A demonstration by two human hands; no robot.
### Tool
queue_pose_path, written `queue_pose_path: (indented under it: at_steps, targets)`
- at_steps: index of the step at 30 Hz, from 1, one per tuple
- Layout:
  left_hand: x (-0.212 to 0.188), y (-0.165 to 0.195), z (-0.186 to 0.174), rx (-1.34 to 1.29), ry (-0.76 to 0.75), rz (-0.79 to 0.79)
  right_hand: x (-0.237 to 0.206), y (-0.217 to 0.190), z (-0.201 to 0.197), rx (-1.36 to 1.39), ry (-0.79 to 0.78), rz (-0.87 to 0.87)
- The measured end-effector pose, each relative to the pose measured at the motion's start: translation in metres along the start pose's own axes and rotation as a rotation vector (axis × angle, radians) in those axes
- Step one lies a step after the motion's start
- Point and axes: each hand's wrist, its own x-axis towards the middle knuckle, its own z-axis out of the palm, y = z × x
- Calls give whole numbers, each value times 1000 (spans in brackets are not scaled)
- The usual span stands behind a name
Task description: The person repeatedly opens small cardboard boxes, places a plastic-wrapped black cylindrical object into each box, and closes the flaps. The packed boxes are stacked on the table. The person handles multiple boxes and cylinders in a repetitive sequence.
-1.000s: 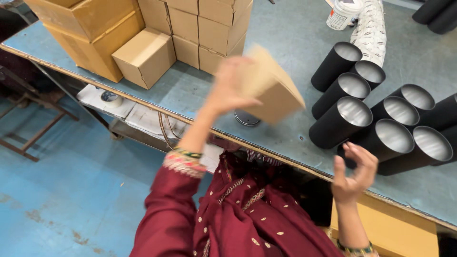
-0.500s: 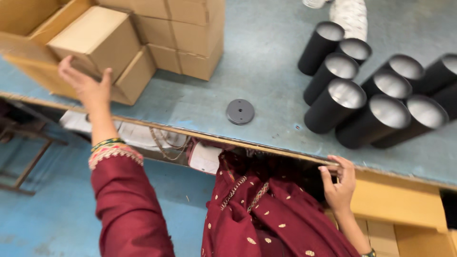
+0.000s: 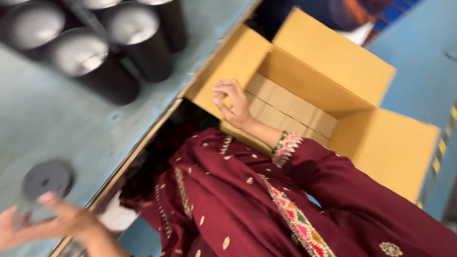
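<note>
My right hand (image 3: 232, 102) hangs over the near corner of a large open cardboard box (image 3: 381, 143) beside the table. Its fingers are curled, thumb against the index finger, with nothing visible in them. Flat folded cartons (image 3: 290, 107) lie stacked inside the box just beyond that hand. My left hand (image 3: 57, 221) is blurred at the bottom left over the table edge, fingers apart and empty. A black round lid (image 3: 47, 177) lies on the table just above it.
Several black cylinders with pale insides (image 3: 81, 57) lie on the blue-grey table (image 3: 95, 128) at the top left. My dark red sleeve and dress (image 3: 266, 204) fill the lower middle. A blue floor with striped tape (image 3: 442, 147) runs at the right.
The view has swung from the stacked boxes on the left to the open box on the right. My left hand left the small box; my right hand moved from the table edge to the box.
</note>
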Motion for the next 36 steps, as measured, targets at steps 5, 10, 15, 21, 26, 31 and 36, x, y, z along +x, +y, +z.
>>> queue_pose_path:
  at_steps: [5, 10, 15, 21, 26, 31, 36]
  targets:
    - [-23, 91, 77, -540, -443, -7, -33, 32, -59, -271, 172, 76]
    - [-14, 103, 79, -535, -599, -66, -96, 102, -142, -404, 27, 636]
    - [-3, 115, 68, -526, -626, -89, -158, 147, -213, -606, -504, 952]
    - [10, 132, 72, -524, -634, -23, -203, 154, -276, -737, -636, 1225]
    - [11, 130, 77, -474, -633, 17, -196, 128, -300, -573, -786, 1290]
    - [7, 125, 78, -369, -631, 36, -151, 43, -301, -478, -1084, 1314]
    - [-1, 119, 79, -467, -626, 0, -137, -36, -277, -736, -1487, 1297]
